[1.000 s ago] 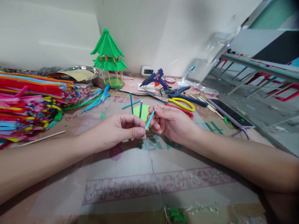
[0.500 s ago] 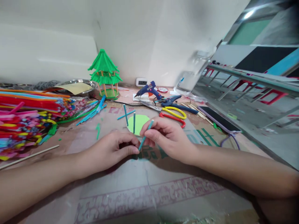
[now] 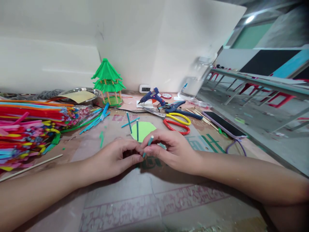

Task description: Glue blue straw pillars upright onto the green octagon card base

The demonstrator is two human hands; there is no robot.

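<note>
Your most prominent lettering is the large green characters printed on the clear sheet over the desk, partly covered by your hands; the clock's digits, at the back edge, are too small to read. Just in front of it, the blue glue gun shows a red light and a label you cannot make out. Scissors lie between the glue gun and your right hand, and the phone lies along the right edge. Pipe cleaners crowd the left edge. Near the desk's middle, the pale green disc carries two upright sticks, just beyond your fingers. Your right thumb and forefinger pinch a teal stick, tilted, in front of the disc. Your left hand is loosely curled, its fingertips by the teal stick's lower end; you cannot tell whether they grip it. Both forearms reach in from the near corners.
</note>
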